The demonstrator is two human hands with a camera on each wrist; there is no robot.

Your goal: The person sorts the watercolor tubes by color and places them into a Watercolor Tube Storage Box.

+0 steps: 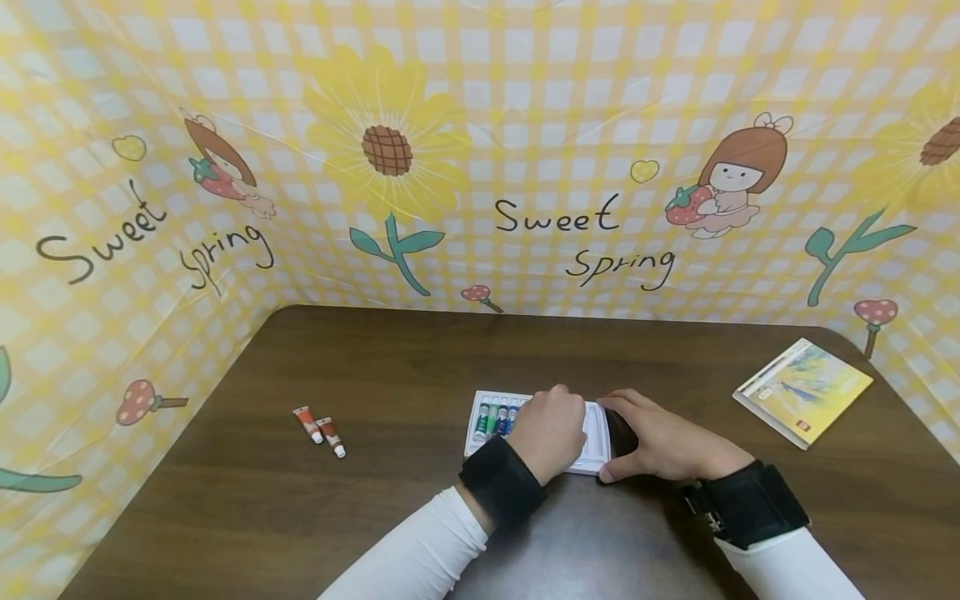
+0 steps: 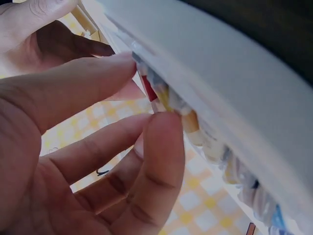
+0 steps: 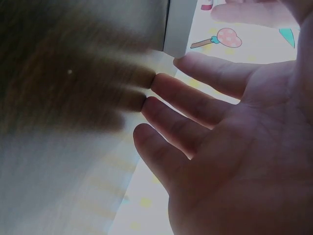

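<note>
A white plastic tray holds a row of paint tubes, green and blue ones showing at its left end. My left hand reaches over the tray's middle, hiding part of the row. In the left wrist view its thumb and fingertips pinch a small paint tube with a red band at the row's end. My right hand holds the tray's right end, thumb at the near corner and index finger at the far one. In the right wrist view the other fingers extend over the table.
Two paint tubes, one orange-red and one brownish red, lie on the brown table to the left. A yellow illustrated box lies at the far right. Checked yellow cloth hangs behind and along the sides.
</note>
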